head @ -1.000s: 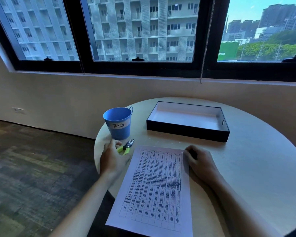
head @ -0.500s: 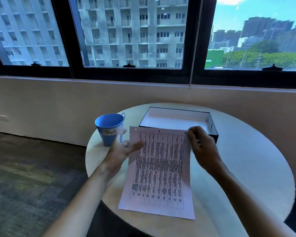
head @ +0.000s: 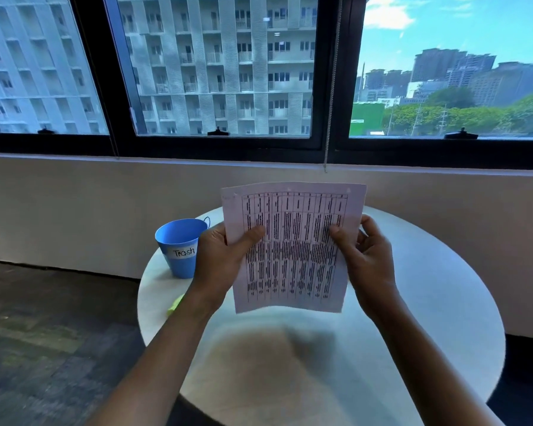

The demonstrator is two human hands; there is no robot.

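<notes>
A printed sheet of paper (head: 293, 250) with a table of dark text stands upright in the air above the round table (head: 428, 302). My left hand (head: 220, 262) grips its left edge, thumb across the front. My right hand (head: 366, 259) grips the right edge the same way. The sheet bows slightly and hides the black tray behind it.
A blue cup (head: 180, 244) labelled "Trash" stands at the table's left side. A yellow-green tool (head: 175, 304) lies on the table near my left wrist, mostly hidden. Behind the table are a low wall and large windows.
Both hands lifted the sheet off the table and raised it upright in front of me. My left hand left the tool and took the sheet's left edge.
</notes>
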